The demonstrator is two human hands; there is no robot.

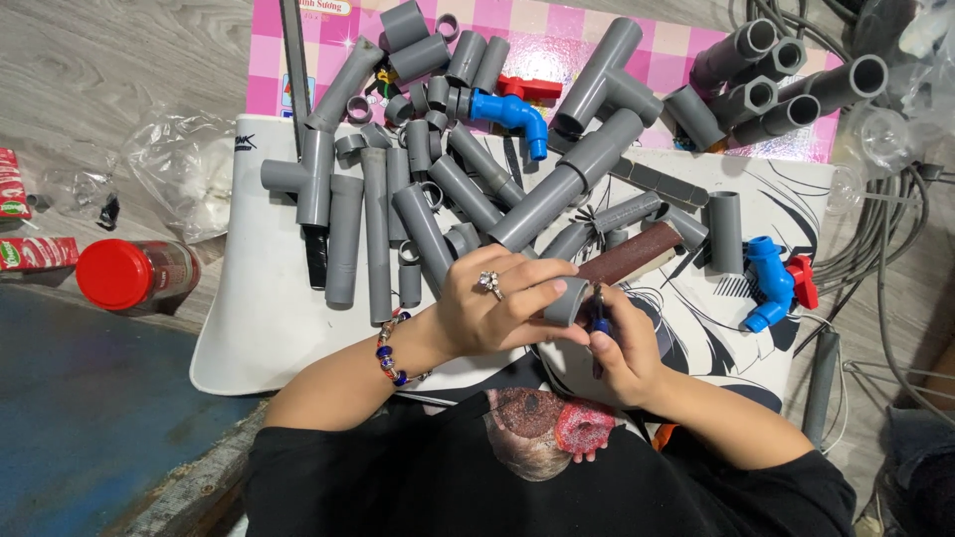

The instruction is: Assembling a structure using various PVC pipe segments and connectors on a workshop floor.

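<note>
Her left hand [497,303] wraps a short grey plastic pipe coupling [567,301], mostly hidden; the right hand [627,348] pinches a small blue-handled tool [601,325], its tip unclear.

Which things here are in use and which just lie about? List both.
In use: short grey plastic pipe piece in left hand; thin blue-handled tool in right hand.
Lying about: red-lidded jar; blue plastic tap with red handle; clear plastic bag.
</note>
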